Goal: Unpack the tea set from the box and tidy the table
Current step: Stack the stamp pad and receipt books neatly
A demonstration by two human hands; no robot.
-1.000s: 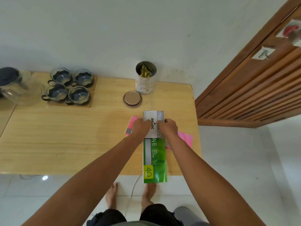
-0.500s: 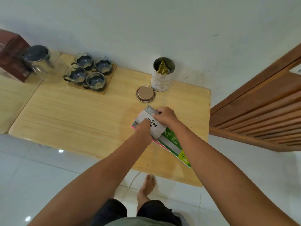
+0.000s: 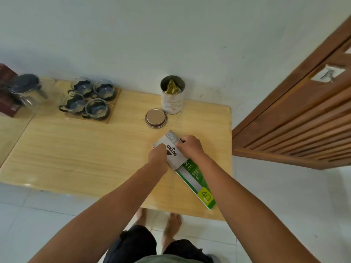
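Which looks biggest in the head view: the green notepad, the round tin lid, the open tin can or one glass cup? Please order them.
1. Green notepad, though nearer the camera and partly covered.
2. Open tin can.
3. Round tin lid and the nearest glass cup look about alike; I would not rank them.

Even soft daylight, no hard shadows; faint glare on the table (image 3: pixel 28 185) front edge and floor tiles (image 3: pixel 284 205); wide-angle bending at edges; slight motion blur, door (image 3: pixel 303 111) softest.
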